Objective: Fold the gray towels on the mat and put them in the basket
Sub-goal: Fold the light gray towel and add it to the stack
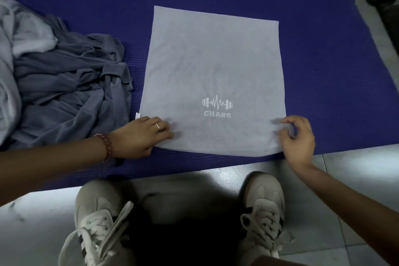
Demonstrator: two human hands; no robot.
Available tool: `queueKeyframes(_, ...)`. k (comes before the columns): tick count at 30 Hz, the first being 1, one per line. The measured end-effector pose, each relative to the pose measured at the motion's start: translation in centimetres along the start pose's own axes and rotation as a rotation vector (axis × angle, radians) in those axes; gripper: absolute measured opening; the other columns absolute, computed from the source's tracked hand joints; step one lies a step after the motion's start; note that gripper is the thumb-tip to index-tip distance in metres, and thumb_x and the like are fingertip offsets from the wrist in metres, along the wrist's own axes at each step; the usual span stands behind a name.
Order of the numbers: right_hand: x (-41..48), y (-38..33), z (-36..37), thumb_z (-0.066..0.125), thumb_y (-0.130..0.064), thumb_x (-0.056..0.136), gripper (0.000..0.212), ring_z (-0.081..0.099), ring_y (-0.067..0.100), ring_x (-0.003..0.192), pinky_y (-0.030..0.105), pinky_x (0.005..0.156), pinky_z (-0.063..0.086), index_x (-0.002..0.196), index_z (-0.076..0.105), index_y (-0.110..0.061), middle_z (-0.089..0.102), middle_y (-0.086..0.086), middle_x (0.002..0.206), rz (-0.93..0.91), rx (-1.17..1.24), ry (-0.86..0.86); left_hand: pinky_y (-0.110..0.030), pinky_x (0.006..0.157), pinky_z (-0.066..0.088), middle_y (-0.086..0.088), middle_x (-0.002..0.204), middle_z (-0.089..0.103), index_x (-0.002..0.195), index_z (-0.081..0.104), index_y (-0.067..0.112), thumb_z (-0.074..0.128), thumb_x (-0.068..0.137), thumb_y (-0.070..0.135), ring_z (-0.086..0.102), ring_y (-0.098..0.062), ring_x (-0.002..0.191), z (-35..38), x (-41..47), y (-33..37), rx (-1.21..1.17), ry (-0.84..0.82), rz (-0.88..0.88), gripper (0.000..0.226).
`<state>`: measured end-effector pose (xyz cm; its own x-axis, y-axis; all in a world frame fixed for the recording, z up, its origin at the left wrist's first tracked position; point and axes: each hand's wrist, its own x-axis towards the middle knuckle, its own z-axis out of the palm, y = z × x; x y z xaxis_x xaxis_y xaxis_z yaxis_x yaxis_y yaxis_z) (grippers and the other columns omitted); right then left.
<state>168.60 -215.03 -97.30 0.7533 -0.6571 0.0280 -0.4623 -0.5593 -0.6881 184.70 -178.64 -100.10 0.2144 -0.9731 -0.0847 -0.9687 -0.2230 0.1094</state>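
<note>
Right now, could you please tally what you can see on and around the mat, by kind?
Flat towel: 1
Heap of towels: 1, its towels uncountable
Mat: 1
Hands: 2, left hand and right hand
Shoes: 2
Total: 7

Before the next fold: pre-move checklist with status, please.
1. The towel lies flat on the mat: ok.
2. The left hand presses its near left corner: ok.
3. The right hand grips the near right corner: cannot tell; its fingers curl at the edge.
4. The unfolded pile lies apart from it, to the left: ok.
5. The basket is in view: not ok.
</note>
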Motion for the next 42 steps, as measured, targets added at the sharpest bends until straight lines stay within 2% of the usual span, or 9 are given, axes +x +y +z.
queueKeyframes(5, 4.3, -1.5, -0.2, 0.057, 0.003, 0.084, 0.025, 0.06, -0.007, 0.067, 0.007, 0.065, 0.045, 0.081, 0.06, -0.021, 0.068, -0.015, 0.066, 0.22, 0.342, -0.017, -0.027, 0.066, 0.049, 0.009, 0.087, 0.063, 0.09, 0.061, 0.021, 0.05, 0.07, 0.02, 0.06, -0.013, 0.079, -1.3, 1.0, -1.1, -0.506, 0.083, -0.33, 0.023)
queueKeyframes(10, 10.1, -3.4, -0.4, 0.035, -0.006, 0.094, 0.021, 0.062, 0.019, 0.084, 0.023, 0.069, 0.057, 0.08, 0.051, -0.006, 0.06, 0.008, 0.094, 0.603, 0.848, -0.186, -0.007, 0.069, 0.043, 0.013, 0.082, 0.064, 0.083, 0.062, 0.028, 0.062, 0.061, 0.036, 0.058, -0.001, 0.077, -4.0, 5.0, -6.8, -1.134, 0.402, -0.807, 0.024)
queueKeyframes(14, 12.7, -3.3, 0.6, 0.044, 0.002, 0.088, 0.014, 0.05, 0.014, 0.066, 0.016, 0.051, 0.048, 0.092, 0.056, -0.005, 0.051, 0.003, 0.076, 0.551, 0.413, -0.391, -0.014, 0.065, 0.046, -0.001, 0.092, 0.063, 0.102, 0.063, 0.015, 0.066, 0.082, 0.03, 0.058, -0.016, 0.09, -4.6, 6.4, -9.4, -1.463, 0.41, -0.969, 0.026)
queueKeyframes(18, 13.7, -2.7, 1.2, 0.07, -0.015, 0.082, 0.015, 0.054, 0.017, 0.08, 0.026, 0.059, 0.042, 0.09, 0.06, -0.008, 0.057, -0.002, 0.083, 0.271, -0.118, -0.408, -0.018, 0.075, 0.047, 0.006, 0.104, 0.06, 0.113, 0.054, 0.019, 0.076, 0.078, 0.021, 0.058, -0.008, 0.093, -4.4, 6.3, -9.8, -1.329, 0.252, -0.914, 0.042)
queueKeyframes(22, 12.6, -2.4, 1.8, 0.067, -0.023, 0.086, 0.016, 0.056, 0.02, 0.082, 0.028, 0.066, 0.045, 0.086, 0.061, -0.008, 0.063, 0.004, 0.087, 0.303, 0.072, -0.24, -0.026, 0.079, 0.054, 0.001, 0.101, 0.068, 0.11, 0.06, 0.006, 0.071, 0.079, 0.006, 0.064, -0.015, 0.097, -4.0, 5.8, -9.7, -1.19, 0.307, -0.91, 0.033)
queueKeyframes(28, 14.0, -5.5, 0.6, 0.055, -0.019, 0.095, 0.021, 0.046, -0.005, 0.059, 0.007, 0.055, 0.036, 0.076, 0.045, -0.019, 0.045, -0.007, 0.07, -0.017, 0.308, 0.105, -0.007, 0.062, 0.039, 0.022, 0.07, 0.058, 0.082, 0.051, 0.019, 0.061, 0.087, 0.017, 0.051, 0.008, 0.066, -8.6, 7.2, -11.5, -1.053, 0.652, -0.7, 0.011)
queueKeyframes(34, 25.2, -7.6, 4.0, 0.056, -0.027, 0.092, 0.023, 0.048, 0.009, 0.065, 0.025, 0.059, 0.041, 0.085, 0.055, -0.006, 0.053, -0.005, 0.072, 0.021, 0.25, 0.041, -0.009, 0.057, 0.037, 0.003, 0.075, 0.053, 0.079, 0.05, 0.017, 0.064, 0.088, 0.012, 0.048, 0.005, 0.063, -8.6, 13.4, -20.1, -0.891, 0.713, -0.842, 0.018)
queueKeyframes(39, 30.1, -5.6, 8.5, 0.057, -0.029, 0.092, 0.027, 0.048, 0.022, 0.075, 0.03, 0.065, 0.033, 0.083, 0.057, -0.004, 0.053, 0.009, 0.079, 0.219, 0.165, 0.001, -0.018, 0.06, 0.045, -0.014, 0.1, 0.06, 0.103, 0.051, 0.008, 0.062, 0.09, 0.022, 0.055, -0.012, 0.07, -5.0, 16.8, -23.3, -1.103, 0.768, -1.191, 0.022)
queueKeyframes(42, 30.5, -4.6, 9.7, 0.065, -0.035, 0.085, 0.033, 0.055, 0.023, 0.083, 0.033, 0.072, 0.042, 0.095, 0.059, -0.004, 0.058, 0.005, 0.088, 0.345, 0.25, 0.054, -0.026, 0.066, 0.048, -0.008, 0.099, 0.058, 0.117, 0.043, 0.008, 0.06, 0.091, 0.027, 0.057, -0.013, 0.073, -4.0, 16.7, -22.7, -1.132, 0.79, -1.173, 0.037)
